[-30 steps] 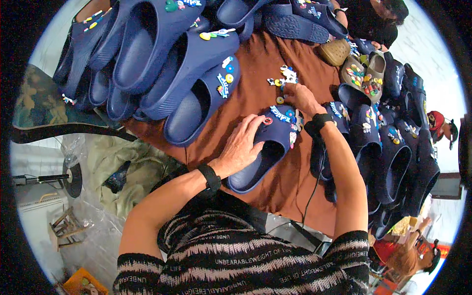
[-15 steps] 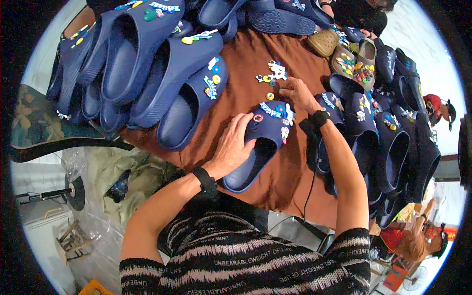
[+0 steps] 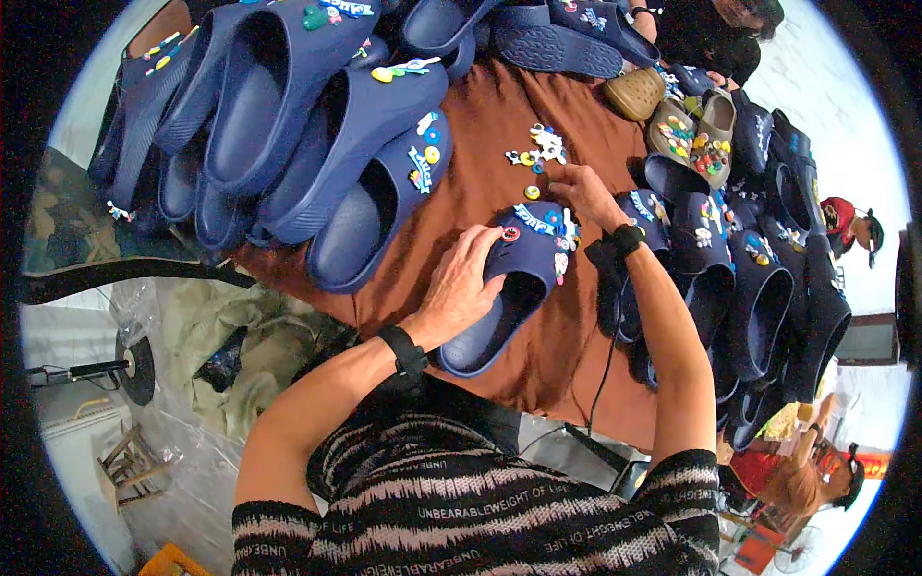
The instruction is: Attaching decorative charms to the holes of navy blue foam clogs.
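A navy blue slipper (image 3: pixel 499 322) lies on the brown cloth in front of me, its toe pointing away. Colourful shoe charms sit on its upper, among them a red round one (image 3: pixel 510 233) and a blue-and-white one. My left hand (image 3: pixel 465 288) grips the slipper's left side, thumb by the foot opening and fingers along the upper. Just beyond the toe is my right hand (image 3: pixel 588 196), fingers curled together; whatever they may hold is hidden. Loose charms (image 3: pixel 547 144), white, yellow and blue, lie past its fingertips, with a yellow ring-shaped charm (image 3: pixel 532 193) nearer the slipper.
Navy slippers (image 3: pixel 252 106) with charms are piled at the left; more slippers (image 3: pixel 764 298) crowd the right. Brown clogs (image 3: pixel 691 139) and an upturned slipper sole (image 3: pixel 557 50) are at the far side. A black cable (image 3: pixel 605 370) runs down from my right wrist. Other people sit beyond and at right.
My right hand has drawn slightly back from the loose charms toward the slipper's toe. The left hand keeps its hold on the slipper. The view has shifted a little.
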